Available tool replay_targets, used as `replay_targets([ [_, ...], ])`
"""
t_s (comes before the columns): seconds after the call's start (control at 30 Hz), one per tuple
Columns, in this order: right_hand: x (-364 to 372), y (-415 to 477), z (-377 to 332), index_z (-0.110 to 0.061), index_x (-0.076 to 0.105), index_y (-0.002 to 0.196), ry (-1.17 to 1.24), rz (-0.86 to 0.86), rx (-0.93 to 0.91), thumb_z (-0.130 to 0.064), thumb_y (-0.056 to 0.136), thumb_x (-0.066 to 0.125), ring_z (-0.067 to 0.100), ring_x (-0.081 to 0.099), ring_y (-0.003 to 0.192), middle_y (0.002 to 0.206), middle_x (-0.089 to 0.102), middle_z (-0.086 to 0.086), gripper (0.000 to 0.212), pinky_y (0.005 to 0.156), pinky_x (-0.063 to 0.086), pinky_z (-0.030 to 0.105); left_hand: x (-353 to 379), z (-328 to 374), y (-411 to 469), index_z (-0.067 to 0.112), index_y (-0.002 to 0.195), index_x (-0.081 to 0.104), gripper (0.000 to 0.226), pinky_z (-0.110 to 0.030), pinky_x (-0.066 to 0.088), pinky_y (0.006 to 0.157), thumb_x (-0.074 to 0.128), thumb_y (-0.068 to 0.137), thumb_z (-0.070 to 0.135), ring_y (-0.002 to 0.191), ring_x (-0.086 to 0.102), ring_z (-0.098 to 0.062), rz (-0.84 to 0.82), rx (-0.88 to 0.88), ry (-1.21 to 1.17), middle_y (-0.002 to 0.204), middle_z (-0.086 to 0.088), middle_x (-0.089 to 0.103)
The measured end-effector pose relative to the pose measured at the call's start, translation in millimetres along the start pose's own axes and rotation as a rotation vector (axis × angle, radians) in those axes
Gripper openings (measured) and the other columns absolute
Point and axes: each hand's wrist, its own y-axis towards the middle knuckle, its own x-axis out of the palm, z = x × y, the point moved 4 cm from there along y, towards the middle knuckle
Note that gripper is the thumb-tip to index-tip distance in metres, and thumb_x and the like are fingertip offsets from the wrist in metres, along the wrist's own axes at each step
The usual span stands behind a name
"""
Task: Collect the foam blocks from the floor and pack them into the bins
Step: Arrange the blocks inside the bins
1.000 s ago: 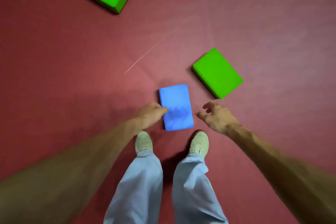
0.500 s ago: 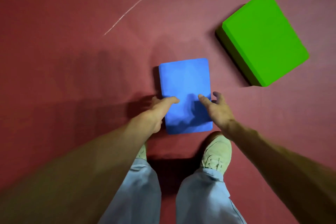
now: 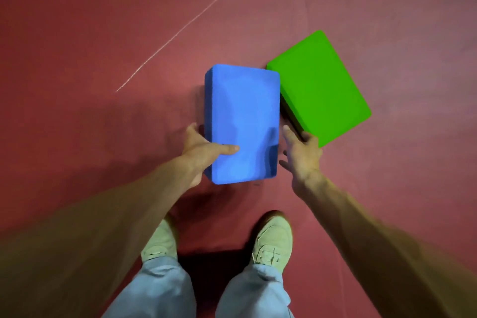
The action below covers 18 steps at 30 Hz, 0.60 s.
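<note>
While the left hand [image 3: 198,152] takes the blue foam block [image 3: 242,111] by its long side at 9 o'clock, its thumb [image 3: 227,148] lies flat across the top face and the fingers are tucked out of sight under or behind that side. This grip is clamped on the block, which seems tipped or raised slightly off the red floor [image 3: 103,33]. Holding it one-handed by the side looks meant to free the other hand for a second block. The right hand [image 3: 302,155] reaches toward 1 o'clock with its fingers spread and fairly straight. Their tips are at the near corner of the green foam block [image 3: 322,90], so that grip is apart and holds nothing yet. The green block lies flat on the floor at 2 o'clock from the blue one, turned at an angle, and the blue block's far corner overlaps it in view. Both are thick rectangular slabs with rounded corners and a matte, faintly grainy foam surface, likely light and a little yielding. A thin pale line [image 3: 191,23] crosses the floor toward 11 o'clock. No bins are in view, so packing is some way off.
</note>
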Motion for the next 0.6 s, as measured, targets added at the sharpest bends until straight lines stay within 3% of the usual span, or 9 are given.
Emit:
replay_targets([
  [0.1, -32, 24, -1, -0.007, 0.038, 0.133, 0.067, 0.278, 0.066, -0.06, 0.067, 0.074, 0.035, 0.044, 0.122, 0.134, 0.035, 0.017, 0.092, 0.099, 0.046, 0.051, 14, -15, 8, 0.028, 0.109, 0.058, 0.092, -0.046, 0.058, 0.081, 0.093, 0.027, 0.045, 0.091, 0.07, -0.02, 0.12, -0.08, -0.121, 0.105, 0.007, 0.07],
  [0.17, -42, 46, 4, -0.009, 0.035, 0.135, 0.138, 0.342, 0.139, -0.076, 0.052, 0.071, 0.034, 0.046, 0.123, 0.136, 0.039, 0.016, 0.113, 0.098, 0.046, 0.051, 20, -27, 16, 0.031, 0.108, 0.055, 0.098, -0.049, 0.057, 0.081, 0.087, 0.019, 0.056, 0.09, 0.069, -0.02, 0.223, -0.115, -0.193, 0.107, 0.007, 0.068],
  [0.23, -47, 65, 12, -0.013, 0.034, 0.135, 0.262, 0.3, 0.196, -0.091, 0.03, 0.066, 0.03, 0.056, 0.116, 0.134, 0.048, 0.011, 0.135, 0.093, 0.05, 0.049, 22, -34, 19, 0.032, 0.111, 0.05, 0.098, -0.049, 0.057, 0.081, 0.081, 0.024, 0.063, 0.094, 0.067, -0.022, 0.285, -0.088, -0.141, 0.114, 0.004, 0.062],
  [0.3, -43, 80, 14, -0.014, 0.039, 0.132, 0.374, 0.174, 0.172, -0.077, 0.05, 0.074, 0.027, 0.064, 0.107, 0.128, 0.057, 0.009, 0.109, 0.071, 0.057, 0.038, 20, -38, 21, 0.03, 0.113, 0.052, 0.093, -0.049, 0.057, 0.081, 0.079, 0.031, 0.065, 0.094, 0.067, -0.021, 0.271, -0.049, -0.105, 0.114, 0.004, 0.063],
  [0.37, -35, 89, 10, -0.014, 0.043, 0.131, 0.45, 0.103, 0.137, -0.05, 0.069, 0.081, 0.023, 0.068, 0.095, 0.123, 0.061, 0.007, 0.082, 0.048, 0.052, 0.026, 15, -42, 25, 0.027, 0.114, 0.055, 0.079, -0.047, 0.057, 0.084, 0.084, 0.045, 0.054, 0.094, 0.068, -0.018, 0.211, -0.024, -0.14, 0.109, 0.006, 0.067],
  [0.4, -33, 95, 11, -0.014, 0.046, 0.129, 0.452, 0.09, 0.135, -0.041, 0.072, 0.082, 0.02, 0.068, 0.086, 0.119, 0.064, 0.006, 0.072, 0.044, 0.049, 0.023, 13, -45, 29, 0.025, 0.114, 0.056, 0.068, -0.045, 0.057, 0.085, 0.086, 0.056, 0.045, 0.094, 0.069, -0.017, 0.177, -0.013, -0.16, 0.107, 0.007, 0.068],
  [0.47, -28, 95, 12, -0.019, 0.053, 0.119, 0.467, 0.014, 0.168, -0.035, 0.075, 0.08, 0.014, 0.066, 0.077, 0.11, 0.068, 0.001, 0.054, 0.047, 0.048, 0.021, 9, -49, 34, 0.022, 0.112, 0.058, 0.051, -0.044, 0.057, 0.086, 0.085, 0.069, 0.031, 0.094, 0.069, -0.016, 0.143, 0.0, -0.184, 0.104, 0.007, 0.069],
  [0.6, -11, 72, 6, -0.027, 0.059, 0.093, 0.467, -0.19, 0.23, -0.045, 0.079, 0.072, 0.012, 0.06, 0.087, 0.088, 0.064, -0.006, 0.026, 0.079, 0.049, 0.032, 9, -48, 31, 0.021, 0.106, 0.06, 0.052, -0.045, 0.057, 0.084, 0.088, 0.064, 0.032, 0.091, 0.07, -0.019, 0.162, 0.024, -0.209, 0.103, 0.004, 0.071],
])
